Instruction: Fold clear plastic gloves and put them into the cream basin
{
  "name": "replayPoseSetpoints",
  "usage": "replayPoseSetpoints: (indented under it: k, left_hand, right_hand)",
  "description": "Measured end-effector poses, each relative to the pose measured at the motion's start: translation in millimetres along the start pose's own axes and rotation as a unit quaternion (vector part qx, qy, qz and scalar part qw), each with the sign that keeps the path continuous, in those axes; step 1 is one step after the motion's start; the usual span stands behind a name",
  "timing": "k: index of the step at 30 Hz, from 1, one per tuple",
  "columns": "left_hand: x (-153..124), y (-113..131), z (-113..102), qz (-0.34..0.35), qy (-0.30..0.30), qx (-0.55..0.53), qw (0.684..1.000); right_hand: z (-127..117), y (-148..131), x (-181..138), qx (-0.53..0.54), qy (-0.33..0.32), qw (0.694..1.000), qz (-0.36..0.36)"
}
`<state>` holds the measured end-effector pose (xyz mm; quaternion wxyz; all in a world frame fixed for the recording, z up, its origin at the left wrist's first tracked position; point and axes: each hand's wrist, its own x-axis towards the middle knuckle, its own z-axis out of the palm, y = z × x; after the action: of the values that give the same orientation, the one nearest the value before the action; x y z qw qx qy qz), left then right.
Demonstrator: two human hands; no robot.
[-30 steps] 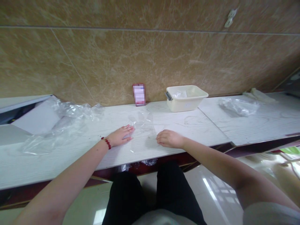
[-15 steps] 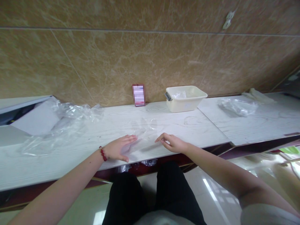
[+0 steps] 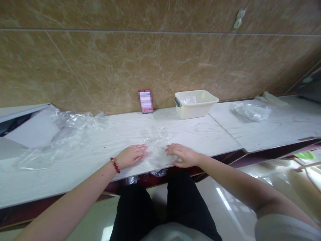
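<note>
A clear plastic bag [image 3: 157, 142] lies flattened on the white wood-grain shelf [image 3: 120, 132], in front of my knees. My left hand [image 3: 132, 156], a red bead bracelet at its wrist, rests palm down on the bag's left side with its fingers stretched out. Across from it, my right hand [image 3: 183, 156] touches the bag's right side, fingers slightly bent and apart. Between the two hands the see-through film shows wrinkles and shine. Its exact edges are hard to make out.
A cream plastic bin [image 3: 195, 110] with a clear packet inside stands by the wall. Left of it a small card [image 3: 145, 102] leans there. Clear plastic film [image 3: 82, 122] lies near an open white box [image 3: 30, 129] at left; a plastic bundle [image 3: 253, 112] sits at right.
My right hand has gone from bent, drawn-in fingers to a more spread pose on the bag. My left thumb has moved in towards its fingers. The view has shifted slightly.
</note>
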<state>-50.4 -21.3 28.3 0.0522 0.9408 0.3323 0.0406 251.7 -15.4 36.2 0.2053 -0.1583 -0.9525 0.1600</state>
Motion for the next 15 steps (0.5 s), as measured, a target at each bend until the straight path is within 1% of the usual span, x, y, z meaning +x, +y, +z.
replayPoseSetpoints:
  k: [5,9,11,15]
  left_hand:
    - [-1,1,-3,-0.015,-0.004,-0.034,0.999]
    - [-3,7,-10,-0.005,-0.031,-0.043,0.999]
    - [-4,11,-13,0.001,-0.050,-0.035,0.998]
    - [-5,18,-13,-0.002,-0.068,-0.024,0.997]
  right_hand:
    - [3,3,-3,-0.031,-0.032,0.999,-0.025]
    - [8,1,-4,-0.018,-0.027,0.999,-0.029]
    - [9,-1,-4,0.016,-0.016,1.000,-0.006]
    - [9,-5,-3,0.082,0.013,0.993,0.080]
